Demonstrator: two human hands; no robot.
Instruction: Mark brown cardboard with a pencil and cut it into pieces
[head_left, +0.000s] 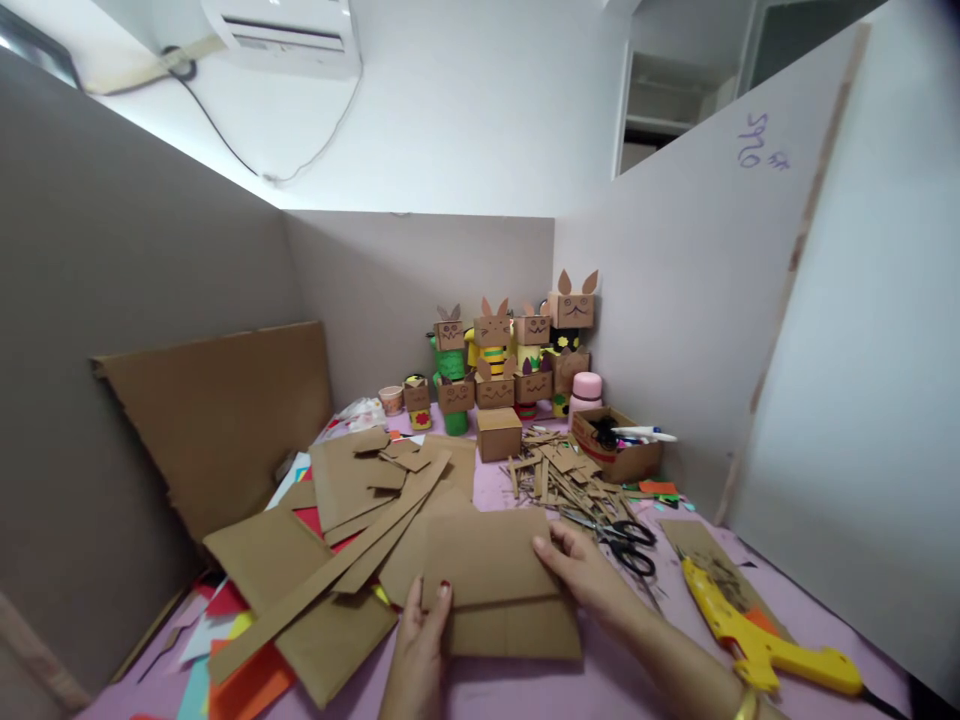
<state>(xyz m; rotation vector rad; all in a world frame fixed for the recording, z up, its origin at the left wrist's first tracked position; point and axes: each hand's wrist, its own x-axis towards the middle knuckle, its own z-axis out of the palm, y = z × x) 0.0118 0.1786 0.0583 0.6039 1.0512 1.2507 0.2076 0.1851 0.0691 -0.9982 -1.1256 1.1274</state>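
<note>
A flat piece of brown cardboard point(491, 560) is held between my two hands, low in the middle of the view. My left hand point(420, 640) grips its lower left edge, thumb on top. At its right edge my right hand point(581, 565) pinches it, fingers partly hidden behind. A second cardboard piece point(517, 632) shows below the first one; whether the two are joined I cannot tell. Black-handled scissors point(630, 545) lie just beyond my right hand. A yellow glue gun point(757, 630) rests on a cardboard strip point(720, 570) at the right.
Cardboard sheets and strips point(345, 560) cover the left over coloured paper point(251, 680). Cardboard scraps point(559, 470) are heaped behind the scissors. Farther back stand a small cardboard box point(499, 436), several animal figures point(493, 330), a pink bottle point(586, 392) and a pen box point(619, 460). Partitions point(420, 270) enclose the table.
</note>
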